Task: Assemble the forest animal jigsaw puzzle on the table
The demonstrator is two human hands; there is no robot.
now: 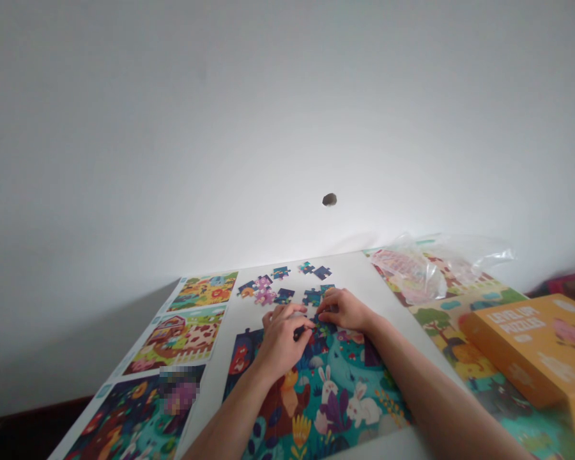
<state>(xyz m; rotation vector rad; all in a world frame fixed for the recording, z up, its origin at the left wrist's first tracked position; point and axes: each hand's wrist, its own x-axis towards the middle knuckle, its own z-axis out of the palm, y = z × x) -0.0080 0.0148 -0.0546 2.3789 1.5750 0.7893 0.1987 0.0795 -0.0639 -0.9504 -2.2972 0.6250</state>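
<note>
A partly assembled jigsaw puzzle [316,383] with rabbits and dark teal plants lies on the white table [364,281]. Over its upper edge, my left hand [285,335] has its thumb and index finger curled close together around something I cannot make out. Just to the right, my right hand [342,310] is bent down at the same edge, its fingers together; whatever they hold is hidden. Loose blue and teal pieces [312,296] touch or lie close behind the hands. Farther back are purple pieces [264,289] and dark blue pieces [322,273].
Three picture sheets [177,335] lie along the left side. An orange puzzle box [527,345] rests at the right on a finished-looking animal picture [453,348]. Behind it, a clear plastic bag [426,275] covers another picture. A pale wall [220,128] stands behind the table.
</note>
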